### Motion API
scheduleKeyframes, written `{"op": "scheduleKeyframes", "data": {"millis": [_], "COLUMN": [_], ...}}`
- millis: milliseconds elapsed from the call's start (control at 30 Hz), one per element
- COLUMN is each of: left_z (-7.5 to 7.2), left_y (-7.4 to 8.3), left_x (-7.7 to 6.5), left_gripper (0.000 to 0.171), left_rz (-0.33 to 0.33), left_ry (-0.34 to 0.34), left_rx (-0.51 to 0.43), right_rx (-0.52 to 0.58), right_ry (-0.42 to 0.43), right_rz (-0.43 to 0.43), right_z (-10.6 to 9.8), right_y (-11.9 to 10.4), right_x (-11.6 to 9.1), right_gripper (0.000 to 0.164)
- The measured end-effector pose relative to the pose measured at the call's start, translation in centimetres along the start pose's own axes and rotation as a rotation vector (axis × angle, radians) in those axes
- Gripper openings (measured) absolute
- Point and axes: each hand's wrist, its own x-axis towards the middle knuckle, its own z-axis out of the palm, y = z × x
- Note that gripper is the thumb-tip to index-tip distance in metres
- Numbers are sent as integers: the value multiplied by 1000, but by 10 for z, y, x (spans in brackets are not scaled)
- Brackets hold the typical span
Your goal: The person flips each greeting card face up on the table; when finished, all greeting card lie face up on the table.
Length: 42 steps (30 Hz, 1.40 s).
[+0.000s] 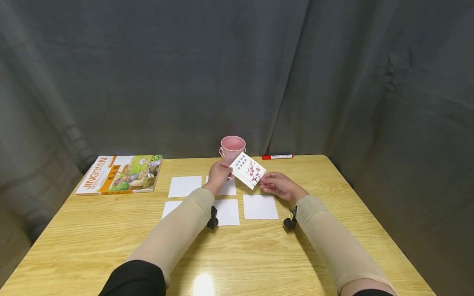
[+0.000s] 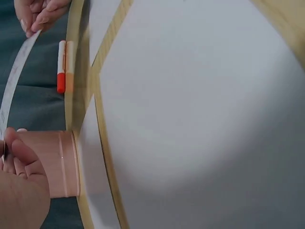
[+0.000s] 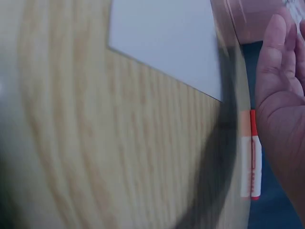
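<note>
Between my two hands a white card (image 1: 249,170) printed with pink blossoms and dark characters is held up, tilted, above the table. My left hand (image 1: 219,176) pinches its left edge, while my right hand (image 1: 279,185) pinches its lower right corner. Seen from the left wrist, the card (image 2: 18,71) bows slightly between the left hand (image 2: 24,181) and the right fingers. Below lie several blank white cards, among them one (image 1: 260,206) under the right hand and one (image 1: 185,186) left of the left hand. The left forearm partly covers others.
A pink bucket (image 1: 232,144) stands at the table's back edge, just behind the held card. To its right lies a red and white marker (image 1: 277,156). Magazines (image 1: 120,174) are at the back left. Grey curtains (image 1: 185,82) surround the wooden table (image 1: 259,255).
</note>
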Motion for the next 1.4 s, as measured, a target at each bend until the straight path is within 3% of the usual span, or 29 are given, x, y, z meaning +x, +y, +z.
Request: {"op": "scheduleKeyframes", "data": {"millis": [133,267,400,667,767,933,1100,1233,1400], "left_z": [4,9,14,15,12,11,20,26,29], "left_y": [-3,-6,-8,-8,-12,-12,-7,-5,-6], "left_x": [-2,-5,-5,-8,-8,-10,-13,-16,-19], "left_gripper": [9,8,9,8,5,9,29,22,28], "left_rz": [-20,-45,-38,-62,-13,198,386,487,518], "left_ry": [-16,-33,-39,-85,-113,-178,-399,-535,-548], "left_rx": [-44,-107,-154,-53,90,516,860,1038,1156], "right_rx": [18,-43,-48,-47,-103,-254,-389,-500,-670], "right_ry": [35,136,245,297,304,314,348,391,408], "right_rz": [-34,-55,-55,-59,-54,-36,-18,-11,-10], "right_z": [0,3,3,-1,-6,-17,-18,-14,-8], "right_y": [2,2,3,2,1,-1,0,0,-1], "right_x": [-1,0,1,3,4,9,15,17,18], "right_gripper": [9,1,7,23,24,21,17,17,13]}}
